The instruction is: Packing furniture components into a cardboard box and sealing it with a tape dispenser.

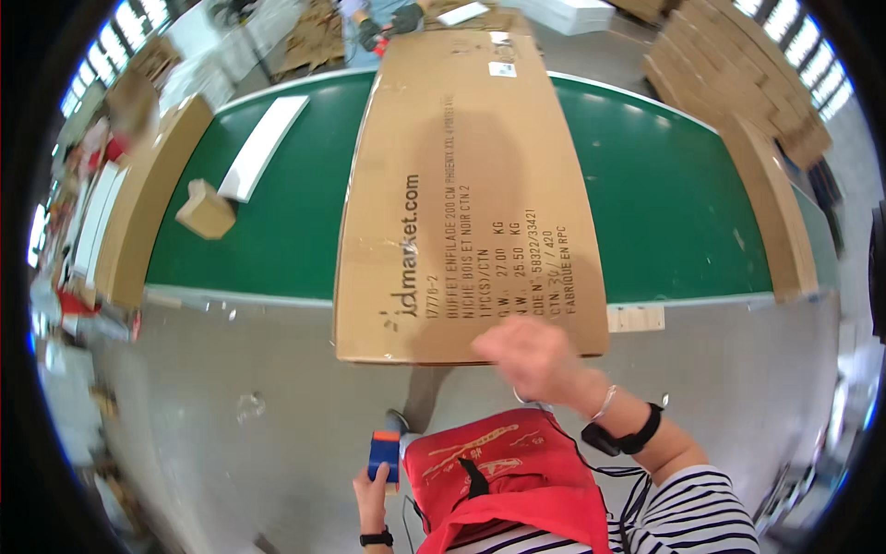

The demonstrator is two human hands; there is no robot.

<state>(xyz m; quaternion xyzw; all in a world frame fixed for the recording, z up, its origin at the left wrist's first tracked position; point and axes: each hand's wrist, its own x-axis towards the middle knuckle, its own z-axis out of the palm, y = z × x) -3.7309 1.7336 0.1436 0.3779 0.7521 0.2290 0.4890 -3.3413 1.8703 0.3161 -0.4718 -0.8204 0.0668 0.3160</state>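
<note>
A long brown cardboard box (461, 212) with dark print lies across the green table, its near end jutting over the front edge. Over the near right corner of the box is my right hand (535, 362), its fingers curled in and slightly blurred. What it holds, if anything, I cannot make out. Low beside my red apron (503, 471), my left hand (372, 494) is closed round a blue block-shaped tool (384, 459) with an orange end. Part of the tool is hidden by my fingers.
On the green table (249, 249) lie a white strip (265, 148) and a small cardboard piece (206, 210). Long cartons border it at left (152, 203) and right (766, 208). Boxes (729, 78) are stacked at far right. A co-worker's gloved hands (388, 26) show beyond the box.
</note>
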